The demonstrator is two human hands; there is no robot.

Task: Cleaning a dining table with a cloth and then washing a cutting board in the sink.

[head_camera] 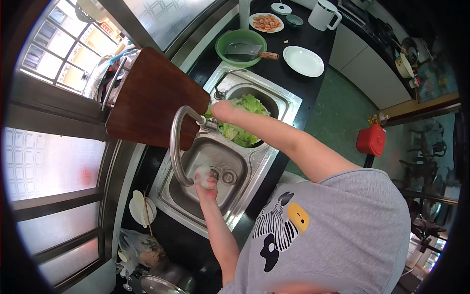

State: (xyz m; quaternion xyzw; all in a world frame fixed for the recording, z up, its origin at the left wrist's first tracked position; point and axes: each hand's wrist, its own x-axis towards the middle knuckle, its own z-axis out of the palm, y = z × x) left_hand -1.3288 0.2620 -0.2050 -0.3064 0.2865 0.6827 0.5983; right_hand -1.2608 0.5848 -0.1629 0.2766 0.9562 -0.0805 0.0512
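Note:
My right hand [222, 111] is over the base of the curved steel faucet [176, 147], beside green leafy vegetables [253, 104] heaped in the smaller sink basin. Its fingers are hidden, so whether it grips the faucet's handle or a leaf cannot be told. My left hand [207, 185] is palm up with curled fingers below the spout, over the larger steel basin [229, 154]. Whitish blur, perhaps running water, covers its fingers; whether it holds something is unclear.
A brown wooden board [158, 99] stands left of the faucet. Beyond the sink are a green bowl [240, 62] with a cleaver [249, 50] across it, a white oval plate [304, 61] and a plate of shrimp [266, 22]. A pot [165, 283] stands at the lower left.

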